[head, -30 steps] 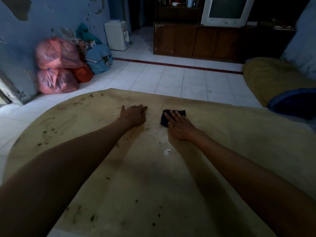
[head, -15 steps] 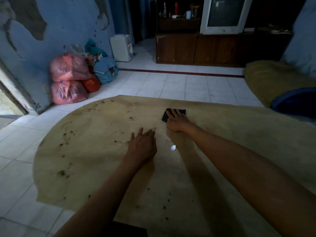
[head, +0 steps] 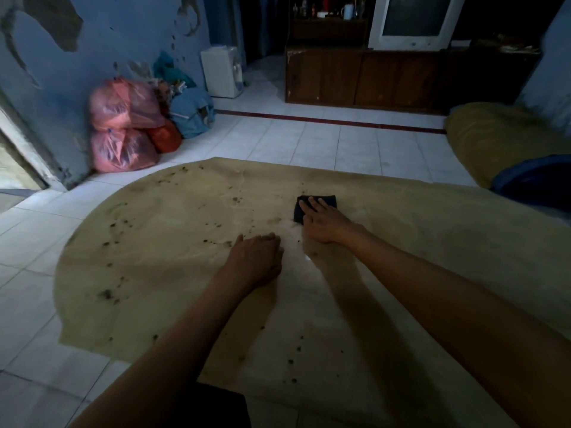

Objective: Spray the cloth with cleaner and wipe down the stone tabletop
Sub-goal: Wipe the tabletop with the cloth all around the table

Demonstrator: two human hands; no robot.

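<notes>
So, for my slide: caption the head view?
Right hand presses dark cloth on speckled stone tabletop; left hand rests flat.

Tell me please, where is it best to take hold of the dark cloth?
The dark cloth lies flat under the right hand, so nothing sticks up to grasp. Probably pinch its exposed far edge, coming from above, and gather the fold.

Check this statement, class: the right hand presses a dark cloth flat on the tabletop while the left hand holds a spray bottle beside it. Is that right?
Not quite. The left hand holds no spray bottle; it rests on the tabletop, empty. The right hand does press the dark cloth flat there. The head view shows it.
</notes>
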